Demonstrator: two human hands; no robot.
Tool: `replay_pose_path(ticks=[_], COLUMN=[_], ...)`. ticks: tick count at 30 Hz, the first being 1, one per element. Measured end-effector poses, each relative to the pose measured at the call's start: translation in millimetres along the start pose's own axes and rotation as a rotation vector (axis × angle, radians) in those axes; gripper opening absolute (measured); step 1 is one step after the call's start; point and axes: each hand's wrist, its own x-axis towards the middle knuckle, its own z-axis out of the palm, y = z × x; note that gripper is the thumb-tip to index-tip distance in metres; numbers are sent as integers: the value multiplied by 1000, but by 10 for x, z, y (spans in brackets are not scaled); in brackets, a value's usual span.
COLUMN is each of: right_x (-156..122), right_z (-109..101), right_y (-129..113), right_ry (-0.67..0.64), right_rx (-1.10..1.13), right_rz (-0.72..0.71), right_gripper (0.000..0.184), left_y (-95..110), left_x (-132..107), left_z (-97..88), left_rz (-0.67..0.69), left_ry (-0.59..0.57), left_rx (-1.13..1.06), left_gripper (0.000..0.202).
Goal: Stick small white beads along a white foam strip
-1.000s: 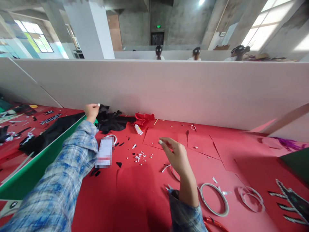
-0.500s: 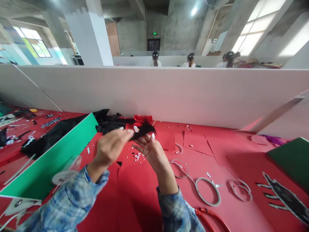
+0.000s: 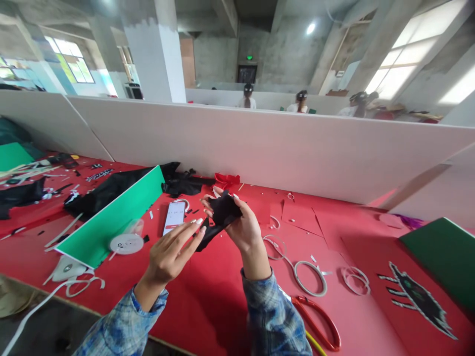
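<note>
A piece of thin black material [image 3: 224, 210], perhaps fabric, lies across my right hand [image 3: 245, 230]. That palm faces up, the thumb rests against the edge of the piece and the fingers are partly behind it. A narrower black end hangs down toward my left hand [image 3: 168, 254]. The left fingers are stretched out, their tips at this hanging end; whether they touch it I cannot tell. Beyond the left fingers a phone [image 3: 174, 216] with a lit screen lies on the red tabletop [image 3: 208, 291]. Red-handled scissors [image 3: 321, 324] lie beside my right sleeve, partly hidden.
A green board [image 3: 115, 217] stands on edge at left, beside a clear cup [image 3: 126, 243] and black material [image 3: 107, 193]. White cable coils [image 3: 310, 279] lie at right, before a black cutout with a pale edge [image 3: 419, 299] and a dark green board [image 3: 441, 257]. A white partition [image 3: 260, 143] runs behind.
The black piece has opened out over my right palm. My left hand has moved lower, its fingers now extended. The phone has come into sight, and the view has shifted slightly left.
</note>
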Motion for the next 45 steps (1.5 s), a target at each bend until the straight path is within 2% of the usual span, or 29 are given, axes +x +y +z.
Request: replay_pose_path(ticks=[2,3,7,9,11,13,14,17,20,22,25,27,29,31,33,36,40,42,45], right_x=[-38,-56,-123,-158,-196,-233,-248,-264,-242,-227,-229,-249,-277,-310,-347,-393,-393,-368,-335], right_z=[53,78,174,221,264,290,292,250,166,132,162,223,287,340,381,418,407,377,328], right_y=[2,2,15,45,88,130,146,156,122,98,85,98,121,147,169,193,215,223,223], right_ry=[-41,-78,-228,-264,-261,-223,-200,-150,-126,-153,-237,-261,-252,-229,-214,-189,-95,-69,-47], right_rx=[11,8,-32,-68,-106,-134,-148,-211,-292,-290,-192,-143,-128,-126,-118,-126,-170,-162,-142], right_rz=[9,12,-6,-26,-71,-130,-156,-206,-232,-226,-165,-121,-99,-95,-106,-141,-188,-198,-200], right_gripper=[40,41,44,48,52,54,54,52,41,37,46,54,60,63,63,64,70,71,66], left_y=[109,172,454,595,721,819,852,875,812,775,799,858,910,920,884,790,719,715,718], left_x=[-32,-41,-17,39,112,178,201,226,213,205,208,224,250,291,349,454,538,543,532], left_z=[-74,-107,-165,-142,-102,-71,-67,-113,-226,-313,-431,-489,-522,-511,-441,-236,27,99,152], left_rz=[-113,-219,-855,-1112,-1248,-1310,-1324,-1314,-1193,-974,-540,-328,-220,-245,-373,-529,-579,-581,-584], left_ry=[7,4,-21,-51,-75,-77,-86,-132,-101,-55,-89,-129,-130,-103,-63,9,73,80,59], left_rx=[-86,-171,-747,-998,-1116,-1124,-1111,-1056,-906,-696,-382,-300,-331,-385,-389,-339,-363,-367,-359], left_gripper=[41,42,30,31,40,47,43,22,16,5,23,22,20,25,20,21,8,3,4])
